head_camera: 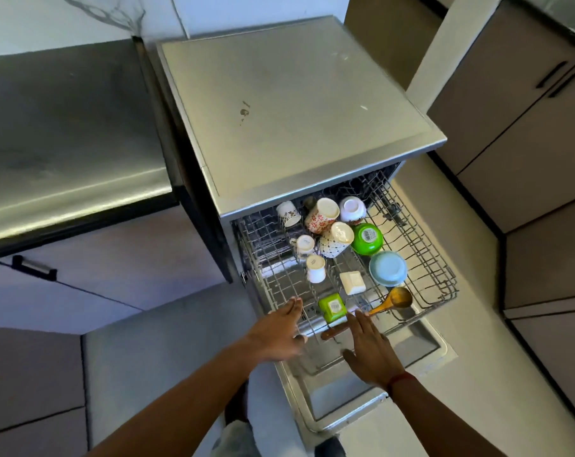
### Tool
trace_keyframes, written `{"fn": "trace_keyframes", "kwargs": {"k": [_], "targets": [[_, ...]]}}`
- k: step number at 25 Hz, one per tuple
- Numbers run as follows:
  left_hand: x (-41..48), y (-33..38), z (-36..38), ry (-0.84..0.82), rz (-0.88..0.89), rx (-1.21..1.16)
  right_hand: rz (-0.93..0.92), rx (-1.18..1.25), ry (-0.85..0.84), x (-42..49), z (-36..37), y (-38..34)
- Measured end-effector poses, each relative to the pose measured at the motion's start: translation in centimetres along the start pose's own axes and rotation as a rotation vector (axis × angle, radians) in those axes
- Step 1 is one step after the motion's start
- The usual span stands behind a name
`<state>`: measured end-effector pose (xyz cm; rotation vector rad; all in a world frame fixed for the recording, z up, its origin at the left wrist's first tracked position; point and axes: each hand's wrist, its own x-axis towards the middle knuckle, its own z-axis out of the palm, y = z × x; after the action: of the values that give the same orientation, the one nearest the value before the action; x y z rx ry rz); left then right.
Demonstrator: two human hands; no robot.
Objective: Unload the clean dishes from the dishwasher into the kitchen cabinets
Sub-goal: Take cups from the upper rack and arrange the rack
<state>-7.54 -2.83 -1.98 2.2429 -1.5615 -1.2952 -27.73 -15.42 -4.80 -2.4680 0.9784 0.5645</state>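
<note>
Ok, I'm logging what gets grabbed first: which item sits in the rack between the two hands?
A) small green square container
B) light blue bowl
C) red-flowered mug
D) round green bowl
A: the small green square container sits at the front edge of the rack, between the open left hand and the open right hand.

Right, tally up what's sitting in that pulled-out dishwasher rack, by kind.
Cups: 5
Bowls: 3
Square dishes: 2
Wooden spoon: 1
Total: 11
</note>
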Motion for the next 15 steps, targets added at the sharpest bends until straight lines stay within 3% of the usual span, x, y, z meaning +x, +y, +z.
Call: {"fn": "trace_keyframes", "kwargs": {"k": [9,15], "targets": [[-0.9,-4.6,-5.4,-0.091,0.095,0.124,0.153,0.217,0.035,-0.1,2.5,-8.4],[2.1,-5.4,-8.2,-0.063,0.04,0.048,0.18,0.251,0.039,0.8,2.7,-7.7]]}}
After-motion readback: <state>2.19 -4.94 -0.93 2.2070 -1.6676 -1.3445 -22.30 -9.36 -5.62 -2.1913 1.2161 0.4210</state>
